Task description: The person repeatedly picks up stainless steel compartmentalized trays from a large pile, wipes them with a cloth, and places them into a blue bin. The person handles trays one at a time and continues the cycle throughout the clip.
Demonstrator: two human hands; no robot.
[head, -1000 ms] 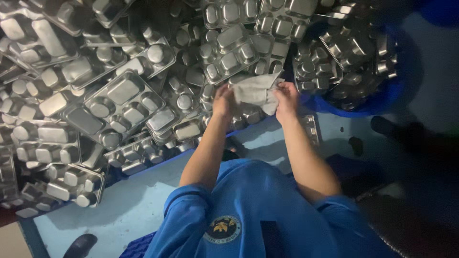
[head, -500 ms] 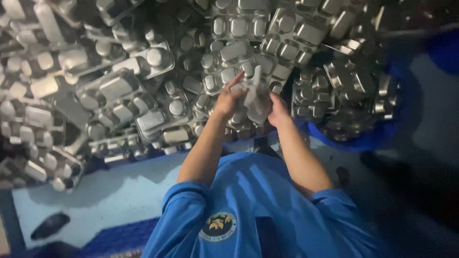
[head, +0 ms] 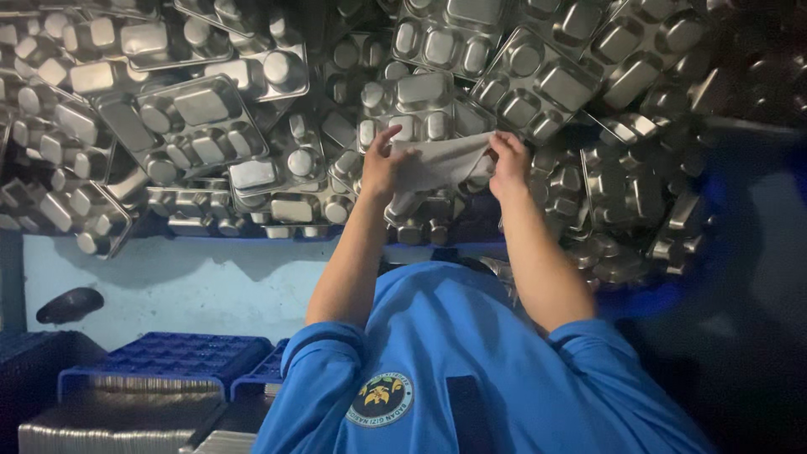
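Grey cloth (head: 441, 161) between both hands (head: 445, 164)

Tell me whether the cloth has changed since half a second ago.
Yes. The cloth, bunched upright between the hands then, is now stretched flat between the left hand and right hand, above the heap of steel trays.

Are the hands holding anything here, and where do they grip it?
Yes: a pale cloth, stretched between both hands. The left hand pinches its left end, the right hand its right end.

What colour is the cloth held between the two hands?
Pale grey-white, plain with no pattern; the cloth shows in the head view.
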